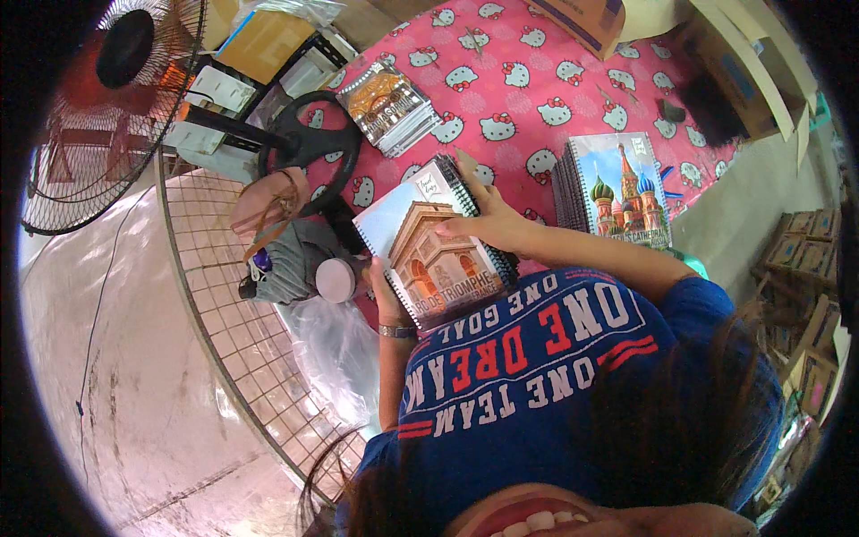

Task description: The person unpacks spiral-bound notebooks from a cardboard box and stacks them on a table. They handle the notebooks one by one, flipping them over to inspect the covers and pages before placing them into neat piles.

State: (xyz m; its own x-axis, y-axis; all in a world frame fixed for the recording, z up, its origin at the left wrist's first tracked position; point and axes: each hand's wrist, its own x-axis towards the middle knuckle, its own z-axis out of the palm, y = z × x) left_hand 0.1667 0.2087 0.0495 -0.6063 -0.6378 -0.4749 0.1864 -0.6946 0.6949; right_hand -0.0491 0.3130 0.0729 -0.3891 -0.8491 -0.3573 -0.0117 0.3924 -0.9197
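A stack of spiral-bound notebooks (428,234) with a stone arch on the top cover is held tilted close to my chest. My left hand (386,294) grips its lower left edge, the fingers mostly hidden beneath. From the other side my right hand (497,222) wraps the black-ringed right edge, its thumb lying on the cover. Farther right on the table, a second notebook stack (624,192) shows a cathedral with coloured domes. At the back left sits another notebook stack (383,100) with an orange and brown cover.
A pink patterned cloth (501,80) covers the table. Left of it stand a black fan (125,54), a wire rack (206,259), a pink pouch (268,201), a round pale container (335,280) and a clear plastic bag (335,349). An open cardboard box (729,67) is at the far right.
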